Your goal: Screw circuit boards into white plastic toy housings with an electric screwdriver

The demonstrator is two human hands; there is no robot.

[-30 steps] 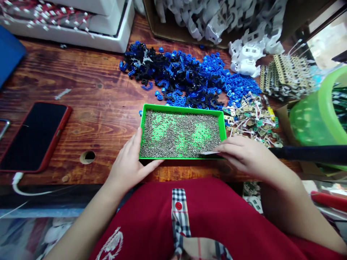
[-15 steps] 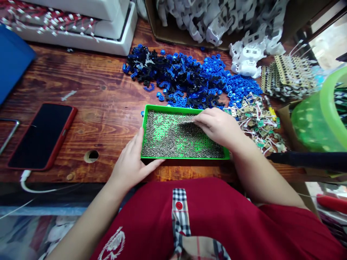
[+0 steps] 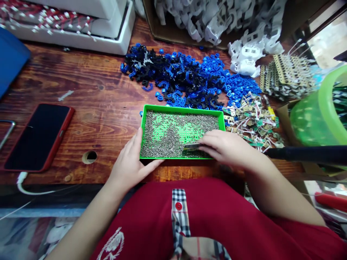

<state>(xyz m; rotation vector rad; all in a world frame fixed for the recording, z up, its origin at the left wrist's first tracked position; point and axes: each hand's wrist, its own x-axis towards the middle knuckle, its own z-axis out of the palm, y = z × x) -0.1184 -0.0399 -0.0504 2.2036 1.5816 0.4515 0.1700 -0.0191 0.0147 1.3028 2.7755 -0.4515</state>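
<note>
the tray lay on the table in front of the person, small metal bits strewn over its floor with green patches between. the left hand was spread open around its near left corner, fingers against the left wall, thumb along the near side. the right hand pinched a thin card among the bits, by the near wall. blue and black parts were heaped just behind the tray; a phone lay well apart, to the left.
</note>
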